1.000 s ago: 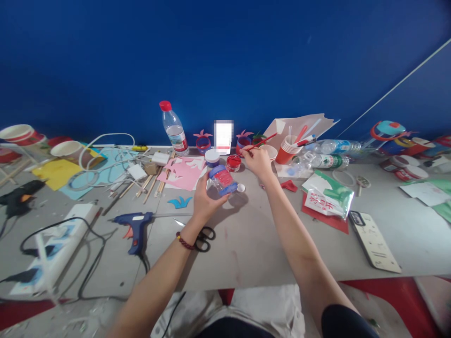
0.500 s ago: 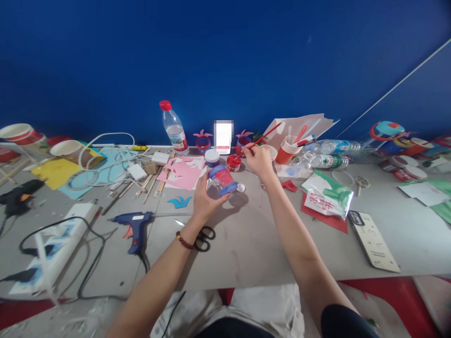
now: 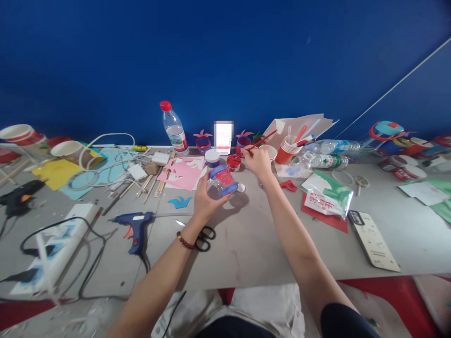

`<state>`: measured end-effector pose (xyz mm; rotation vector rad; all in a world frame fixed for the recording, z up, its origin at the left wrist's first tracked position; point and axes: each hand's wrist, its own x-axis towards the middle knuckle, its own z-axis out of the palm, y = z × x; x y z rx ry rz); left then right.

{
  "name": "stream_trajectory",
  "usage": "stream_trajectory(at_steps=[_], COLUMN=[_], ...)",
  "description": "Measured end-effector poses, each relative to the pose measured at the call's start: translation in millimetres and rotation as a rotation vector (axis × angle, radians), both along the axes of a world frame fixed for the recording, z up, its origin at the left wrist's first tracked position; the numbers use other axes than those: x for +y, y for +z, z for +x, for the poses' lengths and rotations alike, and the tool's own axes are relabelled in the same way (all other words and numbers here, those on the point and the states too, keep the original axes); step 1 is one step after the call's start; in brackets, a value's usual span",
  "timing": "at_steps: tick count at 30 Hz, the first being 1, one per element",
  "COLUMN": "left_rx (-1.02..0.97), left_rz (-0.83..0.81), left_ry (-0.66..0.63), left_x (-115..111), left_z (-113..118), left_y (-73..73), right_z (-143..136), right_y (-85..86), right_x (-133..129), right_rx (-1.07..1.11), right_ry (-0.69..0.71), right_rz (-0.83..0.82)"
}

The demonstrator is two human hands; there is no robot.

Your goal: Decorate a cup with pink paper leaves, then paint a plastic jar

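Note:
My left hand [image 3: 207,197] is closed around a clear plastic piece painted red and blue [image 3: 223,179], held tilted above the table. A red paintbrush [image 3: 262,140] is pinched in my right hand [image 3: 257,161], its tip down in an open jar of red paint [image 3: 233,163]. Just left of that jar stands a jar with a white lid [image 3: 212,157]. A small white cap [image 3: 241,188] lies beside the painted piece. Two small cups with pink paper leaves [image 3: 203,142] stand at the back, on either side of a pixelated white object [image 3: 223,137].
Black-handled scissors [image 3: 205,238] lie by my left wrist, with a blue glue gun [image 3: 136,225] further left. A bottle with a red cap [image 3: 174,129] stands behind. At the right are stacked orange cups [image 3: 286,150], plastic bottles [image 3: 329,161] and a phone [image 3: 374,240].
The upper end of the brush has dipped and moved slightly left, and my right hand has shifted a little. My left hand and the painted piece have hardly moved.

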<state>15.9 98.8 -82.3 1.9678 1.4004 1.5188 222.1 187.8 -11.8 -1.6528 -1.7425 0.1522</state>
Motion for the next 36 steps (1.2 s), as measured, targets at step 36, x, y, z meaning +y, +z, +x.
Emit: stream_trajectory(at_steps=[36], left_rx=[0.016], left_rz=[-0.020], left_ry=[0.010], left_x=[-1.0], left_z=[0.5], left_y=[2.0], right_z=[-3.0], right_y=[1.5], right_x=[-2.2], right_rx=[0.011], right_ry=[0.006], right_rz=[-0.027])
